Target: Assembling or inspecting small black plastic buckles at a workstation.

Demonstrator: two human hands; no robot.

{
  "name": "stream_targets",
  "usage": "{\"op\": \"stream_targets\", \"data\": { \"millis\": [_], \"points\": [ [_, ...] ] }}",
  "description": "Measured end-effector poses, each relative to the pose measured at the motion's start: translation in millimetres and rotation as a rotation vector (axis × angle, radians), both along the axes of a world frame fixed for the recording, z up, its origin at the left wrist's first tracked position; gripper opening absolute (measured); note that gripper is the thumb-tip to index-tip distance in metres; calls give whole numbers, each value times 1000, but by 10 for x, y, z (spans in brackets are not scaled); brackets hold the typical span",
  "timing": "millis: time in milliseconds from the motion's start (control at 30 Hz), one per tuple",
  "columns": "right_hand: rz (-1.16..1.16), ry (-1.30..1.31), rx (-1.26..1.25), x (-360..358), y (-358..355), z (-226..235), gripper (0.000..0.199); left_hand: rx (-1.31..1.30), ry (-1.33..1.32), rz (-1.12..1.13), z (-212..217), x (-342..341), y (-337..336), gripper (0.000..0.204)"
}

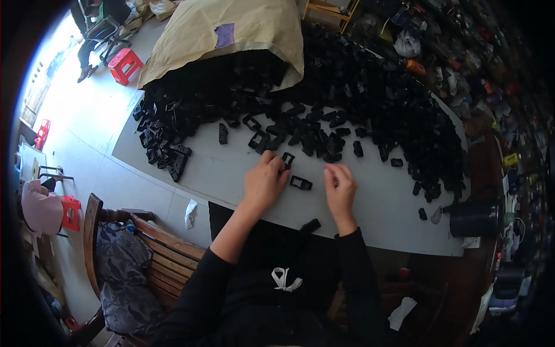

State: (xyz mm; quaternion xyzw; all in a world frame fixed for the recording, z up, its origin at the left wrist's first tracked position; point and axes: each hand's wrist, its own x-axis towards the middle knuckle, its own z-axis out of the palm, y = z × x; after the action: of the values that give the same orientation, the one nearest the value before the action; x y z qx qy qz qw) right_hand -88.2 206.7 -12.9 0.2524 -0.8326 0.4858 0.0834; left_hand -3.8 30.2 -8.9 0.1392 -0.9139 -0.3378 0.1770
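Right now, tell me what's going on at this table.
A person sits at a grey table heaped with small black plastic clips. The left hand rests its fingertips on one clip; the right hand is curled just beside another loose clip lying between the hands.

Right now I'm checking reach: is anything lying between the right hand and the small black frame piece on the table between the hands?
Nothing visible does. The black frame piece lies alone on bare grey table, just left of the right hand.
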Motion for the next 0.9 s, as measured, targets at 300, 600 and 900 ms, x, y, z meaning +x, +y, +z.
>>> {"op": "stream_targets", "data": {
  "millis": [300, 600, 900],
  "points": [
    [-33, 219, 219, -406, 102, -162, 23, -88, 32, -204, 180, 165, 140, 27],
    [6, -73, 109, -92, 265, -103, 23, -168, -115, -246, 168, 206, 307, 33],
    [423, 127, 41, 214, 50, 106, 27, 249, 151, -316, -131, 240, 132, 43]
  ]
}}
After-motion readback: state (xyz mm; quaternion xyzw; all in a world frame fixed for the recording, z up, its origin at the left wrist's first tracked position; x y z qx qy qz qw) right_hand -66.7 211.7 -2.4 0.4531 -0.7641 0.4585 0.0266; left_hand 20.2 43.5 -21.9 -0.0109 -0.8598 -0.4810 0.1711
